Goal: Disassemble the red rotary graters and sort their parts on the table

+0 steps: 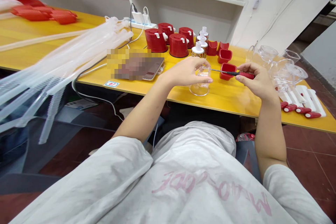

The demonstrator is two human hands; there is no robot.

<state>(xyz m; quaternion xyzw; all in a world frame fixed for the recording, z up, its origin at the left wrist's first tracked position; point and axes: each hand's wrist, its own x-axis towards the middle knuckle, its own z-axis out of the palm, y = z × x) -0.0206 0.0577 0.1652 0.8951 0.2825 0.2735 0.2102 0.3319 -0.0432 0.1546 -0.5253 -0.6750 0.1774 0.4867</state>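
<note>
My left hand [191, 71] grips a clear plastic cup-like part [199, 89] from above, its wide round rim towards the table's front edge. In my right hand [256, 80] is a screwdriver [245, 75] with a red and black handle, held level. Its thin shaft points left, and the tip meets the clear part close to my left fingertips. Whether a screw sits at the tip is too small to tell. Just behind the shaft stands a small red square cup [228, 70], with another red cup [225, 56] farther back.
Red round housings [178, 44] and chrome cylinders with white tops [198, 49] stand behind my left hand. Clear funnel-like parts [286, 68] and white pieces with red ends [301, 101] lie at right. Translucent hoses [86, 49] overhang the left edge, near a phone [153, 69] and cables.
</note>
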